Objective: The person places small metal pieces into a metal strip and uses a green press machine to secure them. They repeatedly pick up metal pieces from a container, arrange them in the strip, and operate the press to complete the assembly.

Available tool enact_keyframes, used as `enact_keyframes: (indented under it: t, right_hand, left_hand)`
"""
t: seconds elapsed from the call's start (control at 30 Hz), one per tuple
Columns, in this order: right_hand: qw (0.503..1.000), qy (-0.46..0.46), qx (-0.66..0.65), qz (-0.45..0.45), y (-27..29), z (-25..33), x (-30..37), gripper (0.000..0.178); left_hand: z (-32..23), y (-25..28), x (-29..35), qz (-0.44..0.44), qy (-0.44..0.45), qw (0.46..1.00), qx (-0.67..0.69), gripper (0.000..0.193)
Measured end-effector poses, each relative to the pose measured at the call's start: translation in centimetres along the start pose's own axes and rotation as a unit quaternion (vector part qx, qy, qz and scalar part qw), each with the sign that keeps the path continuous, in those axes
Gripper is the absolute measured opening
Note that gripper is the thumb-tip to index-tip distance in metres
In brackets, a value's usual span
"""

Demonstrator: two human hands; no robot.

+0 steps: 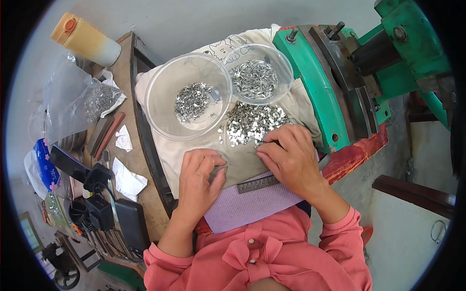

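My left hand (pixel 200 180) rests on a beige cloth (pixel 242 162), its fingers curled around a small grey metal piece. My right hand (pixel 290 156) lies just right of it, fingertips pinched at the near edge of a loose pile of small flat metal pieces (pixel 252 123). A steel ruler (pixel 256 185) lies under my right wrist on a pale purple cloth (pixel 252 203). Behind the pile stand two clear plastic bowls: a large one (pixel 188 97) with some metal bits and a smaller one (pixel 259 72) holding thin shiny pieces.
A green metal press machine (pixel 340 72) rises at the right, with a red base (pixel 357 150). At the left a wooden bench (pixel 127 145) carries a plastic bag of metal parts (pixel 82 104), a yellow-capped bottle (pixel 85 39), black chargers (pixel 97 194) and paper scraps.
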State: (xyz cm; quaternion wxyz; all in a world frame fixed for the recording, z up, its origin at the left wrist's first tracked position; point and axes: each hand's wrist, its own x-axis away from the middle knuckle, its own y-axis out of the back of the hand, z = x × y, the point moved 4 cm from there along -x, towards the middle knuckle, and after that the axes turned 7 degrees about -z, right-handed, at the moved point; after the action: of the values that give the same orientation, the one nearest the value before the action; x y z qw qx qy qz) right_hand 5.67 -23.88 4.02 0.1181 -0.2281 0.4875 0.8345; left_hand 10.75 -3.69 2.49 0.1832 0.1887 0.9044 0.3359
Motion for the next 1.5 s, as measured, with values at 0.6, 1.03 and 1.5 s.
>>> enact_keyframes:
  t: [0.6, 1.03, 1.5]
  right_hand:
    - [0.994, -0.045, -0.102, 0.01, 2.6, 0.7, 4.3, 0.019]
    - [0.999, -0.002, -0.041, -0.001, 0.6, -0.2, 0.5, 0.019]
    - [0.996, -0.015, -0.082, -0.002, 1.9, 0.0, 1.1, 0.018]
  left_hand:
    - [-0.8, -1.5, 0.1, -0.036, -0.05, 0.998, -0.028, 0.022]
    - [-0.8, -1.4, 0.1, -0.034, -0.042, 0.998, -0.015, 0.017]
    - [-3.1, -1.5, 1.5, 0.015, -0.078, 0.994, 0.073, 0.02]
